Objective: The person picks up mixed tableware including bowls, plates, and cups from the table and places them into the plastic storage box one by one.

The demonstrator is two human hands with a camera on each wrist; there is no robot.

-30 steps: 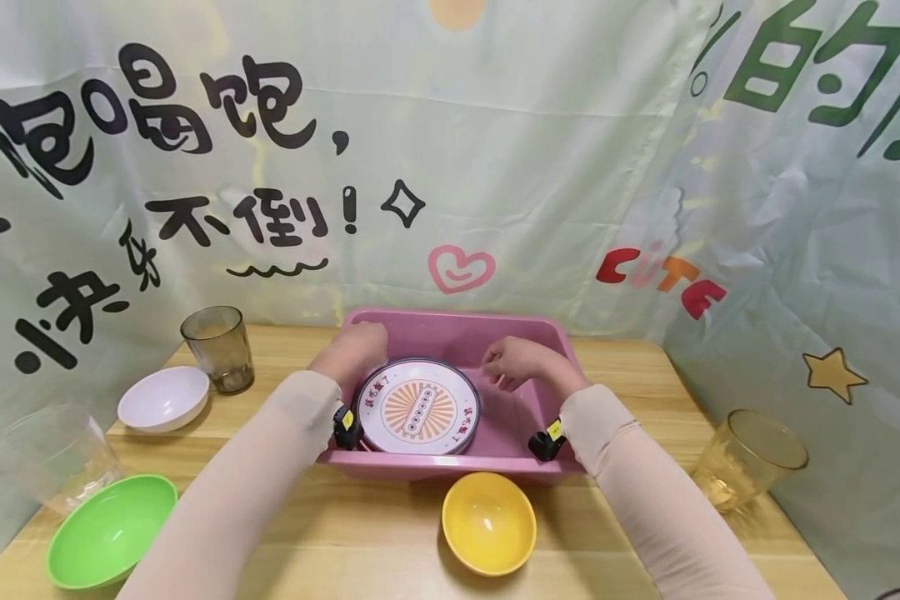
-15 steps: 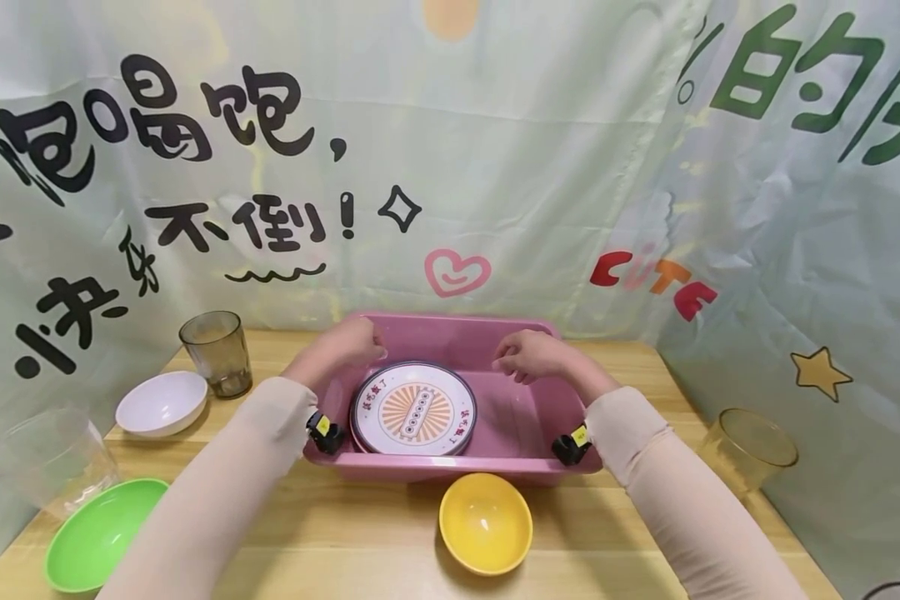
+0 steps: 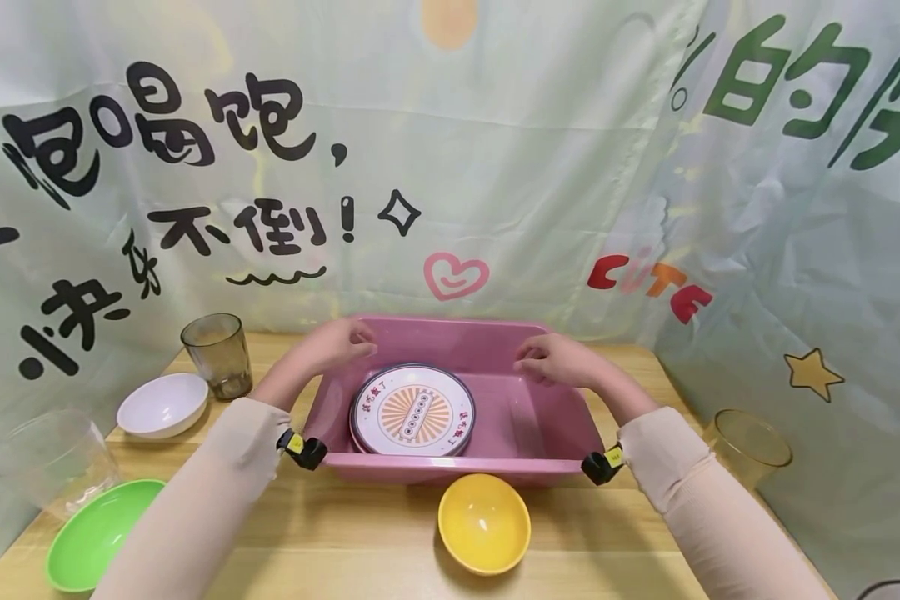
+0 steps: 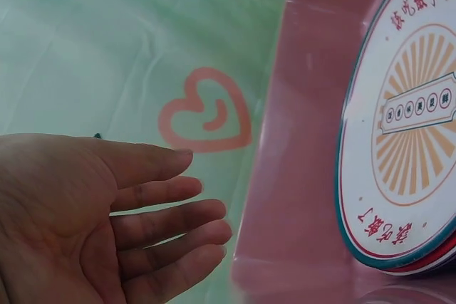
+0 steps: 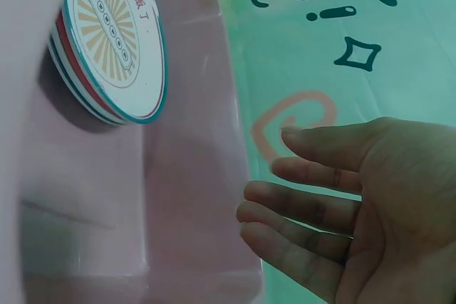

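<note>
A stack of round plates [image 3: 412,410], the top one white with an orange sunburst and red lettering, lies in the left half of a pink plastic basin [image 3: 495,469]. My left hand [image 3: 341,343] hovers over the basin's back left corner, its fingers [image 4: 171,222] relaxed and nothing in them. On the other side, my right hand [image 3: 558,360] hangs above the basin's right end, also holding nothing. Its fingers [image 5: 299,211] are loosely extended in the right wrist view. Coloured edges of several plates [image 5: 78,76] show beneath the top one.
Before the basin stands a yellow bowl [image 3: 484,525]. At left are a grey glass [image 3: 217,358], a white bowl [image 3: 163,406], a clear glass [image 3: 52,462] and a green bowl [image 3: 97,533]. An amber glass [image 3: 750,450] stands at right. Printed cloth [image 3: 450,167] walls the table.
Both hands have drawn apart, the left one up and leftward, the right one rightward, out of the basin toward its rims. The plates stay in the basin. The view has shifted slightly.
</note>
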